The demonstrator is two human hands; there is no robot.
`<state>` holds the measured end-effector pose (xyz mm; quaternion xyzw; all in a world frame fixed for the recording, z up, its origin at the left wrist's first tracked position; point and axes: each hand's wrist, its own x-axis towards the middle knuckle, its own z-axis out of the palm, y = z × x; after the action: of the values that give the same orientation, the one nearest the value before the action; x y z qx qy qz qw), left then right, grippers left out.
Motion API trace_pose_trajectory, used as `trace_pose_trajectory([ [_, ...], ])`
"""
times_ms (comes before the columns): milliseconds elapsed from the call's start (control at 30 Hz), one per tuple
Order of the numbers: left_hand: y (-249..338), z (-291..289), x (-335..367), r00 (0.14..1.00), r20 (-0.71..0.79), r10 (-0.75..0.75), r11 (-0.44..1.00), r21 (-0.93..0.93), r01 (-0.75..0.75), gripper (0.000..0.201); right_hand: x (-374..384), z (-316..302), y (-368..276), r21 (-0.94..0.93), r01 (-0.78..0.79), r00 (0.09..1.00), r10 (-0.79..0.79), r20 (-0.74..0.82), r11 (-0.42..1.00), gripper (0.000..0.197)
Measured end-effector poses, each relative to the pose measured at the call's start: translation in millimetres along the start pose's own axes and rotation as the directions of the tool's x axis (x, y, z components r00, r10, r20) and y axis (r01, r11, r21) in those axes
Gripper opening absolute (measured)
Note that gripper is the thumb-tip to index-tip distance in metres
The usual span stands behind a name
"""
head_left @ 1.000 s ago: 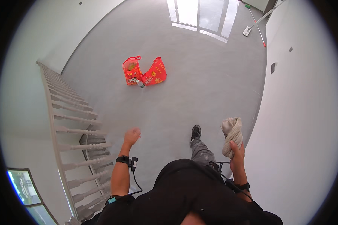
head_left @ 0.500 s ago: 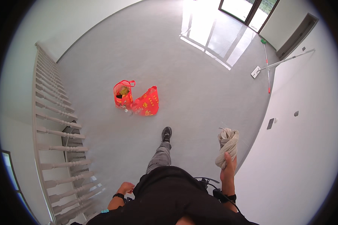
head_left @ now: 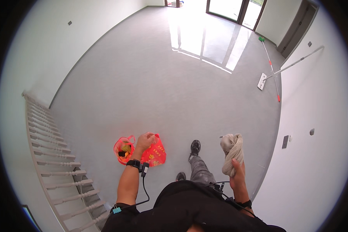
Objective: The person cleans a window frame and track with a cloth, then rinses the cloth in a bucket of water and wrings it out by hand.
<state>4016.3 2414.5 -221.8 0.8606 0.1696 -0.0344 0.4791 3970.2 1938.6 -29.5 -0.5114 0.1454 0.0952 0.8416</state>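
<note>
In my right hand [head_left: 237, 174] is a twisted beige ribbed cloth [head_left: 234, 154], bundled up, with my thumb lying along its lower end. My left hand [head_left: 145, 140] is stretched forward with its fingers loosely bent, and nothing shows in it. From this angle it overlaps the top of a red bag with yellow print [head_left: 154, 154]; whether it touches the bag I cannot tell. Left of that stands an open red bag [head_left: 120, 154] with yellow and dark items inside.
A white baluster railing [head_left: 58, 173] runs along the left. On the grey floor [head_left: 162, 85], a flat mop [head_left: 261, 82] and a green-headed pole [head_left: 267, 56] cross near the right wall. Glass doors [head_left: 224, 8] stand at the far end.
My left hand has swung forward and up, over the bags in view. The bags, railing and mop have shifted in the picture as I step forward. The cloth stays in my right hand.
</note>
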Motion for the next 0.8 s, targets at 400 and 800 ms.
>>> trace_pose_trajectory([
  [400, -35, -26, 45, 0.612, 0.127, -0.781, 0.591, -0.167, 0.789, 0.023, 365, 155, -93, 0.058, -0.065, 0.986, 0.055, 0.160, 0.996, 0.064],
  [800, -33, -72, 370, 0.482, 0.328, -0.813, 0.448, -0.175, 0.876, 0.016, 680, 342, -158, 0.224, 0.006, 0.997, -0.022, 0.071, 0.975, 0.056],
])
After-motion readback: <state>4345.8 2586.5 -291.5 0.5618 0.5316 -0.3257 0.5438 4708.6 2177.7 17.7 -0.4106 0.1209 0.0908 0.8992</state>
